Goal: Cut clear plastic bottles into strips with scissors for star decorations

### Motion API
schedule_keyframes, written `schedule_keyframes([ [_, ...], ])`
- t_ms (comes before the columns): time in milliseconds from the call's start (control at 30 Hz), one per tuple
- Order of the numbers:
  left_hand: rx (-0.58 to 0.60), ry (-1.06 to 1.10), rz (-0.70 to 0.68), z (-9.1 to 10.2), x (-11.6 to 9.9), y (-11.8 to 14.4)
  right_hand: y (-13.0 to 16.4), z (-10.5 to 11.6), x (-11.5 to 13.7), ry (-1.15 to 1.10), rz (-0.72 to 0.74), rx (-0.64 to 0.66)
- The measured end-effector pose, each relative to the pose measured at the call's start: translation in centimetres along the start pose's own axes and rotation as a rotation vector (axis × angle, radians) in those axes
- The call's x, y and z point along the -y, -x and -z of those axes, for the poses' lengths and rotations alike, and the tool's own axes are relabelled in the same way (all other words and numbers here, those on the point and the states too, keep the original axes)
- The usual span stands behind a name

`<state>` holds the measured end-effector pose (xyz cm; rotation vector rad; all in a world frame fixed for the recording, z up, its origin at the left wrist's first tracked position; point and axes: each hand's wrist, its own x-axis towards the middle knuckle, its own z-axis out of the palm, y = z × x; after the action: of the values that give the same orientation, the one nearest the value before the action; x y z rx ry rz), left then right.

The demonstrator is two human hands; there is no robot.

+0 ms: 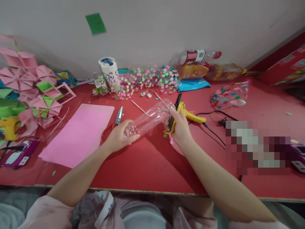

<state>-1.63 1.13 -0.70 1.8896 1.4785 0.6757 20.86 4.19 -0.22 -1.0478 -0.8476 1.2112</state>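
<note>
My left hand [120,135] is closed round the near-left end of a clear plastic bottle [150,119], tilted above the red table. In my right hand [179,125] is a yellow and black utility knife [172,124], its dark upper end pointing up. Fingers of that hand also rest at the bottle's far end. Red-handled scissors [118,116] lie just beyond my left hand, partly covered by it. Behind the knife sits a yellow glue gun [193,116] with a black cord. Two thin striped straws [139,107] lie past the bottle.
Pink paper sheets [81,133] lie on the left, near folded-paper pieces [21,76] and another yellow glue gun [9,127]. Star-covered clear plastic pieces [147,78], a white canister [109,71] and bottles [195,57] line the wall. A purple power strip [21,154] sits at left.
</note>
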Motion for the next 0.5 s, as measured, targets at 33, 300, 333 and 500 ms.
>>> schedule_keyframes([
  [33, 0.020, -0.006, -0.012, -0.1, 0.1, 0.0, -0.2, 0.1, 0.0, -0.009, -0.002, -0.006],
  [300, -0.022, -0.018, -0.078, -0.4, -0.9, -0.8, -0.4, 0.0, 0.4, -0.037, 0.004, -0.093],
  [333, -0.040, -0.037, -0.092, -0.4, -1.2, -1.0, -0.4, 0.0, 0.5, -0.039, 0.001, -0.103],
  [500, -0.119, -0.027, -0.061, -0.8, -1.7, -1.8, -0.5, 0.1, 0.9, -0.084, 0.010, -0.099],
])
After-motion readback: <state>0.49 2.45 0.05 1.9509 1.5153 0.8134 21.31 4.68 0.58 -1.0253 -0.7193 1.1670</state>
